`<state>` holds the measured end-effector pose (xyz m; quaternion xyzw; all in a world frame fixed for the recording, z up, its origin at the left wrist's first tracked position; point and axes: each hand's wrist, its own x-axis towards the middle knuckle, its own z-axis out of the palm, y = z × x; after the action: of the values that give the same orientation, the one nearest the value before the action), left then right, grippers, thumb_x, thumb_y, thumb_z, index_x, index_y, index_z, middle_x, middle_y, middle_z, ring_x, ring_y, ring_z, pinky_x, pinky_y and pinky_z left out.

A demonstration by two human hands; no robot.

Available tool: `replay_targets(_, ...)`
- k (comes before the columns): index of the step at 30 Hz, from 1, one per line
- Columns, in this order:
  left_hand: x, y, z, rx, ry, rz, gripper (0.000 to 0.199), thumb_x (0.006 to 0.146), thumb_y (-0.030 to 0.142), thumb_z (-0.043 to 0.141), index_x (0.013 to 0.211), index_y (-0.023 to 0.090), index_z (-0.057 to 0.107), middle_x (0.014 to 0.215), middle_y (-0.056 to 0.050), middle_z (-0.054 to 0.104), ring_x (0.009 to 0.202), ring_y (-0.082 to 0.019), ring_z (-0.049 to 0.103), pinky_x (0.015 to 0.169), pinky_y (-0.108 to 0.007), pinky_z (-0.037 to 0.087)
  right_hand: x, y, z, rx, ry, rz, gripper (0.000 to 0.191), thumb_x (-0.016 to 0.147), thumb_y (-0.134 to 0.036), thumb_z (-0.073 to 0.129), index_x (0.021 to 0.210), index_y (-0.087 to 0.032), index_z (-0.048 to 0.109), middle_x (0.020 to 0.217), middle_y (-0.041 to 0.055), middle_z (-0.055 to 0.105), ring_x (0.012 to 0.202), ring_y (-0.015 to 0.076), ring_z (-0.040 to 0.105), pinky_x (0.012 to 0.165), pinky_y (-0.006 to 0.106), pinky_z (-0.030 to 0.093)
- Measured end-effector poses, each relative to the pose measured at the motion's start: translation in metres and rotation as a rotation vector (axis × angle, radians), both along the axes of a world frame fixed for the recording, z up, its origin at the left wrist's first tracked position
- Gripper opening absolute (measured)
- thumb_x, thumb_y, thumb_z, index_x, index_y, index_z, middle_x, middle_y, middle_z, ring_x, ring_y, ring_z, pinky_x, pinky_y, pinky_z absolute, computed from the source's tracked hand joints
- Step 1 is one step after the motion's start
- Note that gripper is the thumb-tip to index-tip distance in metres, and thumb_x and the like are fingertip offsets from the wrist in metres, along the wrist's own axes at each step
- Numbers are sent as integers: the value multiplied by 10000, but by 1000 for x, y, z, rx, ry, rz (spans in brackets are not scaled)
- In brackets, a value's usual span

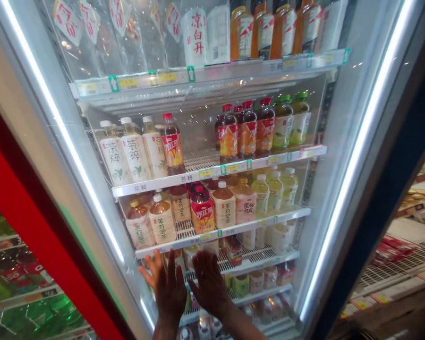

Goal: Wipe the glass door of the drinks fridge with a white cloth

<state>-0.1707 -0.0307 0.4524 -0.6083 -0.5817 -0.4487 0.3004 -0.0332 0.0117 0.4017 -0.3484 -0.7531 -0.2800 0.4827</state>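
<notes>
Head view, what's nearest?

Two bare hands, the left hand and the right hand, side by side low on the glass door of a drinks cooler. Both lie flat against the pane, close to its lower edge.

And the fingers?

Spread wide on both hands, pinching nothing. The little finger of the left hand splays furthest out.

What's just past them?

Small bottles on the lower shelves, partly hidden by the hands. Above, a shelf edge carries jasmine tea bottles and a red-labelled iced tea bottle.

Higher up?

White tea bottles fill the left end of the next shelf, red-capped bottles the middle, green-capped bottles the right end. Orange-drink bottles stand toward the top shelf's right corner.

And the sides?

A red panel runs down beyond the door's left edge. Past its right edge, a wire rack holds red packets.
</notes>
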Motion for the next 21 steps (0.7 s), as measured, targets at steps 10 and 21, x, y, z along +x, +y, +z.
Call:
replay_targets(10,31,8,-7,4,72,-96,890,896,82,563,1618,375,133,1733,-60,-34,1588,-359,-62,1240,-725,27,60,27,15,-35,175,-140,796,1023,-351,443,1638,-87,13,1708,186,39,1582,375,73,1217,728,190)
replay_targets(21,107,37,6,117,41,-61,888,893,87,558,1610,413,147,1737,-32,24,1590,-373,21,1247,-735,57,153,66,61,-33,272,-188,780,1023,-331,446,1646,-113,31,1712,179,56,1577,403,60,1191,769,208)
